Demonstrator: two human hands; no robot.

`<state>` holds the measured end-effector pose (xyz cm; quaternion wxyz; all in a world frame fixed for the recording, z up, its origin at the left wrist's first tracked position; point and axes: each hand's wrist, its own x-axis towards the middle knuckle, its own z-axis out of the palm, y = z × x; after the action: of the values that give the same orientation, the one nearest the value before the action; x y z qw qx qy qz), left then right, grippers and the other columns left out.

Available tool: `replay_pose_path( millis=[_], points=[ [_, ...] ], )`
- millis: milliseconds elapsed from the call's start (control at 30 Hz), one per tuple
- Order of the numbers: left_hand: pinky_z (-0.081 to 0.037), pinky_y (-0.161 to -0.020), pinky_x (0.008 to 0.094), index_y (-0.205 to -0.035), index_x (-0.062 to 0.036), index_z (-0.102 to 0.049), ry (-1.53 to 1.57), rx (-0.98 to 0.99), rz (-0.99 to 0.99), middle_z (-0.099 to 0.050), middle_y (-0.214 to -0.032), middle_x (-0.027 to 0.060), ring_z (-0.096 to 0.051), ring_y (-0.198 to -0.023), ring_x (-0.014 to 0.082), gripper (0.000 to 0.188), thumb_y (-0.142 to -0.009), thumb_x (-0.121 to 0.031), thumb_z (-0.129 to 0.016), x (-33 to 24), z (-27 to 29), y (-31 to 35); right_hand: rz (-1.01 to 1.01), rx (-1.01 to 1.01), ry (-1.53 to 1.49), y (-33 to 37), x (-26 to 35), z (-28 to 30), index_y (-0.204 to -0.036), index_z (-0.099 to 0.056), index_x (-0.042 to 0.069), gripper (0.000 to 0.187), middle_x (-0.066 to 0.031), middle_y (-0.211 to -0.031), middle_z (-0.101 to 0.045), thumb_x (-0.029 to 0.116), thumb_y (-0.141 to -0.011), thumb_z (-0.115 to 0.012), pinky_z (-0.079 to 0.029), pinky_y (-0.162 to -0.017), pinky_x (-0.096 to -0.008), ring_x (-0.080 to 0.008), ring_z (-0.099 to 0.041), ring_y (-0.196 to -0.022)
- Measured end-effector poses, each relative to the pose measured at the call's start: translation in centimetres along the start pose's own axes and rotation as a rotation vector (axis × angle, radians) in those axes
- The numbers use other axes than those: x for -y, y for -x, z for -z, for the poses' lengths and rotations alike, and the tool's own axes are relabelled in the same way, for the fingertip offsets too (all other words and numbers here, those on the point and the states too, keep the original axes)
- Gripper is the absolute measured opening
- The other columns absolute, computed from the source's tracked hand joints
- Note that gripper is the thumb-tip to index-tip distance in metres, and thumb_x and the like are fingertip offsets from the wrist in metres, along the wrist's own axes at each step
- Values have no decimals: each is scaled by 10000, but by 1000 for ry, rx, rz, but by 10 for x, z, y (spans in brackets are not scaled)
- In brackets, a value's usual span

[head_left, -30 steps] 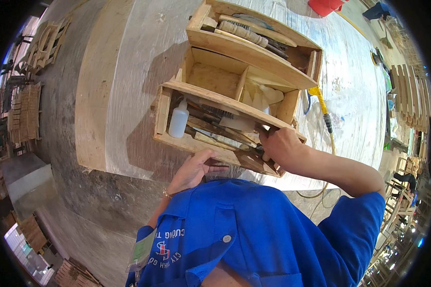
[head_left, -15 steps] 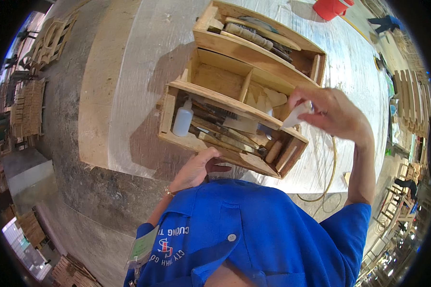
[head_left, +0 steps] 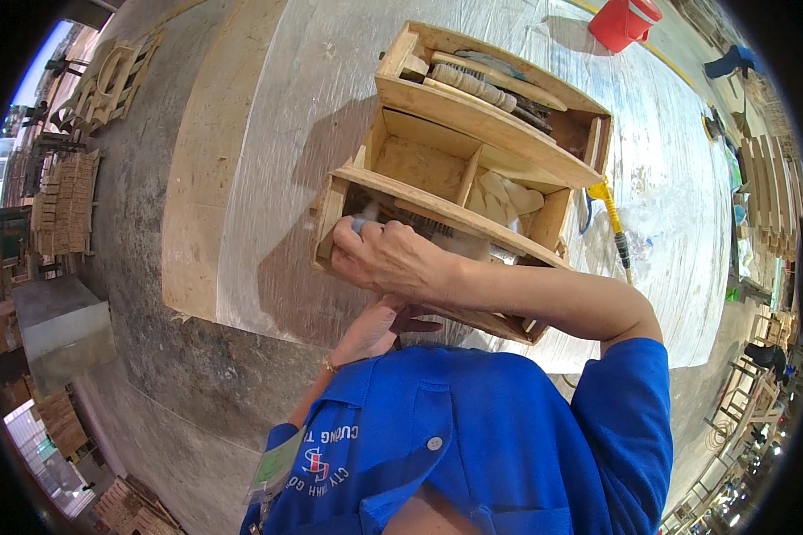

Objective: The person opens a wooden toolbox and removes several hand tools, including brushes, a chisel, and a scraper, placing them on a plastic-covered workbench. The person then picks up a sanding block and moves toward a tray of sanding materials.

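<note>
**Badge and plastic containers around the wooden box**

A pale green rectangular badge (head_left: 275, 465) hangs on the blue shirt, below the wooden box (head_left: 473, 169). A red plastic container (head_left: 623, 21) stands beyond the box's far end. A small white bottle (head_left: 359, 223) sits in the box's nearest compartment.

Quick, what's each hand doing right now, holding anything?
Right hand: fingers curled at the near compartment of the wooden toolbox, apparently on a white bottle; grip uncertain.
Left hand: against the toolbox's near side; cannot tell if holding anything.
</note>
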<state>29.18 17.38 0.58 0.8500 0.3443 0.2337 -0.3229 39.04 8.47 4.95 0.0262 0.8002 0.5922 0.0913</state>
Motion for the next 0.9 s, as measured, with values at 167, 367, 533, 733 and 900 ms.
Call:
replay_pose_path(
  millis=[167, 367, 533, 733, 900],
  points=[
    [-485, -850, 389, -1231, -46, -416, 41, 35, -20, -527, -1145, 89, -558, -1004, 228, 417, -859, -168, -558, -7, -7, 7, 7, 87, 47, 16, -5, 11, -912, -555, 57, 261, -63, -876, -443, 184, -686, -581, -437, -445, -205, -93, -508, -629],
    [-471, -882, 415, -1178, -3, -452, 78, 94, 75, -534, -1131, 109, -540, -1032, 220, 367, -860, -174, -522, 4, 13, -2, -309, 29, -178, 54, -37, 89, -1035, -574, 79, 371, -64, -928, -486, 123, -673, -643, -494, -458, -260, -147, -589, -736],
    [-524, -799, 386, -1069, -5, -512, -1, -1, 89, -546, -1089, 116, -563, -969, 219, 239, -871, -139, -489, 4, 8, -4, -618, 48, -159, 111, -78, 80, -1052, -575, 93, 376, -65, -983, -524, 97, -686, -666, -476, -460, -289, -211, -602, -663],
    [-526, -798, 379, -1065, -3, -512, 74, -81, 46, -560, -1028, 110, -575, -927, 218, 247, -849, -124, -522, 3, 2, 5, -725, -4, -427, 116, -43, 76, -975, -588, 83, 222, -61, -782, -577, 129, -760, -626, -476, -505, -352, -232, -597, -598],
    [-510, -796, 432, -1078, 19, -513, -17, -48, 64, -583, -1029, 142, -585, -917, 241, 277, -835, -114, -526, 0, -1, 4, -617, 168, -585, 113, 4, 33, -885, -565, 82, 154, -79, -764, -565, 188, -781, -603, -474, -505, -379, -268, -602, -632]
  ],
)
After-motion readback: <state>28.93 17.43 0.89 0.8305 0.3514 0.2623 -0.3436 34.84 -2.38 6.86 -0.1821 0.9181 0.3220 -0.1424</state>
